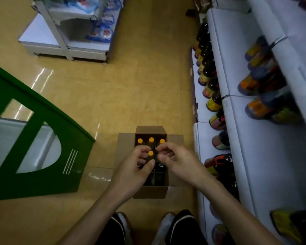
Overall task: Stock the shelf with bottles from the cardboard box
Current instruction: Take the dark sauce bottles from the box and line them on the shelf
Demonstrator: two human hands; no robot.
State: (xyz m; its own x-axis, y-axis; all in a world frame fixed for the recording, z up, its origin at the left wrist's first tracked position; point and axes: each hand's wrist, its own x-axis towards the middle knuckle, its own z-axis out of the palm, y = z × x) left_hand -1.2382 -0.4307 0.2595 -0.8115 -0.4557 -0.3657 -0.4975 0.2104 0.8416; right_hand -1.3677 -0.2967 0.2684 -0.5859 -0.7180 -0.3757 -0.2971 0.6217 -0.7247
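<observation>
Over the open cardboard box [150,192] on the floor [131,85], the left hand [135,169] curls round an orange-capped bottle [150,153]. The right hand [177,160] hovers just beside it with fingers curled; whether it grasps anything is unclear.

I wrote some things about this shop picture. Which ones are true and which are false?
1. The box sits on the floor. True.
2. The caps in the box are blue. False: they are orange.
3. The left hand and the right hand are both over the box. True.
4. The shelf with bottles is on the person's left. False: it is on their right.
5. The box is taped shut. False: its flaps are folded open and you can see inside.
</observation>
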